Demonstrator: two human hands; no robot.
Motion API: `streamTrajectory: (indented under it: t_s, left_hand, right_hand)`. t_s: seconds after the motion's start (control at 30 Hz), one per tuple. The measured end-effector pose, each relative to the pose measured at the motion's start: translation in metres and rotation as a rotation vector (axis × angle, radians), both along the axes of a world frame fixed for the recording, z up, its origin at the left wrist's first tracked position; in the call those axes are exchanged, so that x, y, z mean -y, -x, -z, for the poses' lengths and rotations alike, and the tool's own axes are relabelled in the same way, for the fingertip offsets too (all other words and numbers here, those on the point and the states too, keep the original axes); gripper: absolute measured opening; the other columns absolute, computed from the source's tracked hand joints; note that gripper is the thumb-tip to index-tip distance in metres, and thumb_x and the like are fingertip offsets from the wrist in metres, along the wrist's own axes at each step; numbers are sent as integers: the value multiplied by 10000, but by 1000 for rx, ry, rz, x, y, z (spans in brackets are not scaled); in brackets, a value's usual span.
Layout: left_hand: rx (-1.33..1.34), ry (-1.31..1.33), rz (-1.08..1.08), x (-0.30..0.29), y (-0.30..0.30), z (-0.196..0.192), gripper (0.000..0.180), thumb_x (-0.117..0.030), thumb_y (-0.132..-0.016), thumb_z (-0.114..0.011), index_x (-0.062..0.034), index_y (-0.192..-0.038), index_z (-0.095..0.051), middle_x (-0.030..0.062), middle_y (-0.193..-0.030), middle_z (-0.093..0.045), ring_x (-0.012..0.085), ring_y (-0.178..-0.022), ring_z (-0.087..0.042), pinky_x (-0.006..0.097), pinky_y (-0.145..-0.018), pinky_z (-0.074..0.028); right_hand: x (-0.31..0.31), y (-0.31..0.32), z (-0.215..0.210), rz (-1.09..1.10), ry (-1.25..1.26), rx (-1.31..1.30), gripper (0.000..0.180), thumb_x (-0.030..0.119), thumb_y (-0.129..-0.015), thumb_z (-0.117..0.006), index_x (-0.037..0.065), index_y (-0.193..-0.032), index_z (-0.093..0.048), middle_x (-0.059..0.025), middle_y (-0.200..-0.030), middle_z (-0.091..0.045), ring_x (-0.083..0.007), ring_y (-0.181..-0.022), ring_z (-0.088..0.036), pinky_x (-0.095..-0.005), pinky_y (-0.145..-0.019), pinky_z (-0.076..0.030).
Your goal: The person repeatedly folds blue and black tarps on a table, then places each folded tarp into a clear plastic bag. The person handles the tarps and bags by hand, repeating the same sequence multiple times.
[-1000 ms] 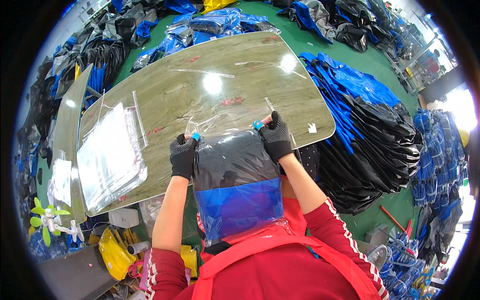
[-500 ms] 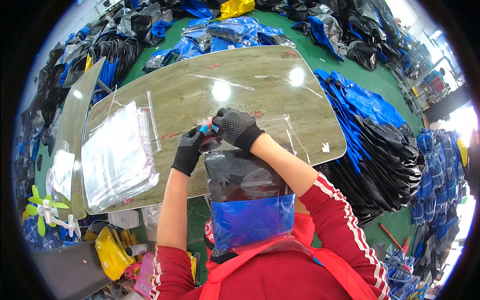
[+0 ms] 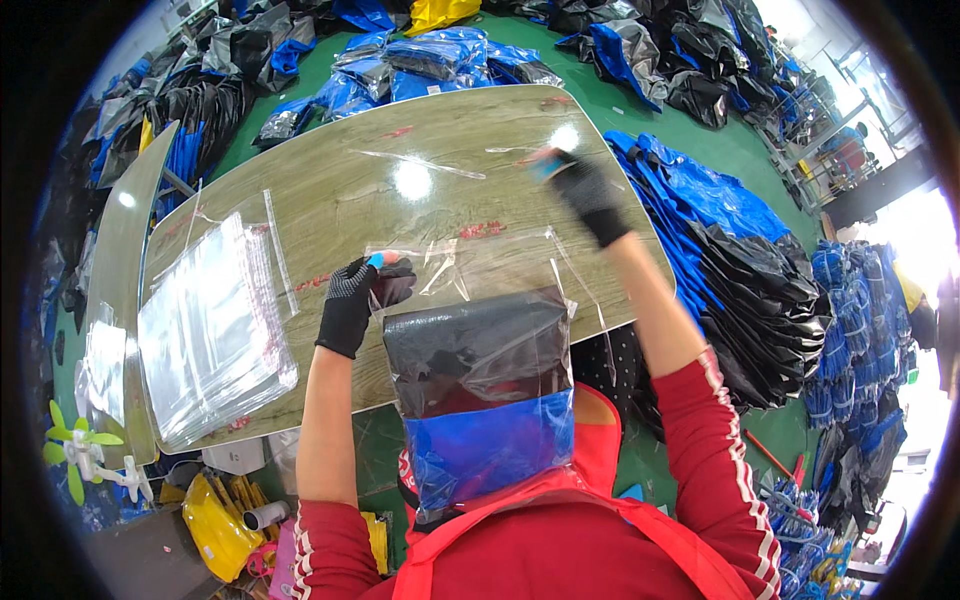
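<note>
clear bag with folded black-and-blue garment (image 3: 480, 400) lay at table edge (image 3: 330, 200), hanging toward the lap. left hand (image 3: 355, 300) pinched its top corner; right hand (image 3: 585, 195) was raised apart, grip unclear. judged light, soft, slippery film; best held at corners.

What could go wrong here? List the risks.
1. Only the left hand grips the clear bag holding the black and blue garment; it overhangs the table edge and might slide off.
2. The raised right hand appears to hold a thin strip, which could stick to its glove.
</note>
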State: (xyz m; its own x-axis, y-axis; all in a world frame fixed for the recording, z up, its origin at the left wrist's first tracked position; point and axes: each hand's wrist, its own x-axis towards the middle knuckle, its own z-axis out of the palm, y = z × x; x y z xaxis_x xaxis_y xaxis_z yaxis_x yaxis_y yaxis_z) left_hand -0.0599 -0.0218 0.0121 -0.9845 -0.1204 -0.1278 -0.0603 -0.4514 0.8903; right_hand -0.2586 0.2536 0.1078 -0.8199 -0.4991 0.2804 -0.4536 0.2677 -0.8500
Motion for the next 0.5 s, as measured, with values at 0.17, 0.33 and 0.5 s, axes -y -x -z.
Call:
streamTrajectory:
  t_s: [0.17,0.33,0.5]
  left_hand:
    - [59,382,-10,-11,-9,-19,331,-265,-964,-586,23,-1108,-661,110,-1025,-702,151,-906,-674,296,-810,-536]
    - [-241,1229,-71,-16,-18,-24,310,-223,-974,-565,33,-1127,-647,99,-972,-713,148,-856,-668,277,-789,-524]
    - [-56,480,40,-6,-12,-11,284,-209,-962,-566,26,-1091,-660,115,-978,-710,193,-872,-689,285,-761,-538]
  right_hand:
    - [84,-74,64,-467,-290,-579,204,222,-822,-623,155,-1005,-682,-96,-929,-638,-312,-857,-646,-436,-717,-524]
    - [101,-62,80,-468,-383,-648,203,309,-804,-653,128,-886,-690,-113,-831,-655,-328,-806,-656,-449,-705,-527]
    - [51,-12,18,-103,-327,-201,240,334,-796,-656,101,-849,-681,-180,-743,-648,-330,-729,-650,-441,-697,-508]
